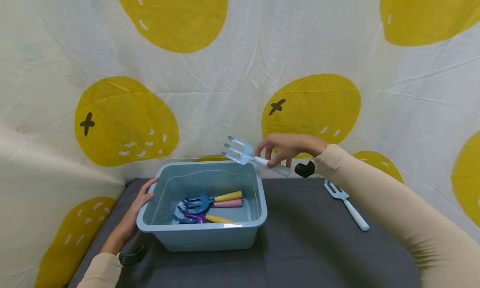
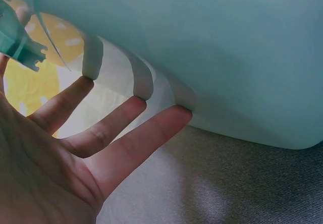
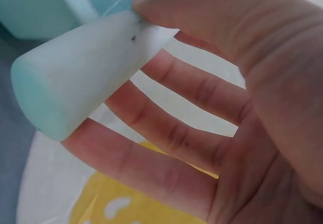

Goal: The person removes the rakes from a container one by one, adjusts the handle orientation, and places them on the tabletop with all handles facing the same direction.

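Nearest my right-wrist camera, the pale-blue fork (image 1: pixel 245 154) hangs by its handle from the right hand (image 1: pixel 286 145), pinched between thumb and fingers, at the tub's (image 1: pixel 202 228) rear right corner, mid-frame. I judge it light, stiff and smooth, best taken mid-handle. Left hand (image 1: pixel 131 219), fingers spread nearly straight, touches the tub's left side. A slotted turner (image 1: pixel 350 209) lies right of frame.

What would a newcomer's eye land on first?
Probably the big yellow shapes on the pale cloth behind the table. Next, the light-blue fork in the right hand, near the far right corner of the tub. Inside the tub, yellow and pink handles stand out.
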Tool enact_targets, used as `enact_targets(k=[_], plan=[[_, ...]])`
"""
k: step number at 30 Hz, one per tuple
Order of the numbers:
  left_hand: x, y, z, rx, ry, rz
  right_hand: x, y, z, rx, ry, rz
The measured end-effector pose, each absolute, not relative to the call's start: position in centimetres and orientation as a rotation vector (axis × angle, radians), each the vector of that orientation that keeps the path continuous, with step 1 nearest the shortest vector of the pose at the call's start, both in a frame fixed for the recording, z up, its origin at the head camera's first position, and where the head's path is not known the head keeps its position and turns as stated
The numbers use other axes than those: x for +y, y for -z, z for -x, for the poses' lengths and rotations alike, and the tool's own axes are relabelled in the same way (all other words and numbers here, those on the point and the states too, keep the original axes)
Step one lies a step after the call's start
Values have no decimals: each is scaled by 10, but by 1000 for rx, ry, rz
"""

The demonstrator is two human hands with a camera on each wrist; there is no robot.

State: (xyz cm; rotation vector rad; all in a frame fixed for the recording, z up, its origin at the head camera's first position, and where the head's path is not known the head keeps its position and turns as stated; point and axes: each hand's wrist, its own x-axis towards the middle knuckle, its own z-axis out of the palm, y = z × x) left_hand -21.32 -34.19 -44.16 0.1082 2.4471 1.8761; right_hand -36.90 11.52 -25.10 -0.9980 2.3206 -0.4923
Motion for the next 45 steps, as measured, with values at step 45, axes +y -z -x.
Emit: enact_targets(k=[45], plan=[[-354,434,205,2464,-1838,-113,330,412,346,2405,1173,526]])
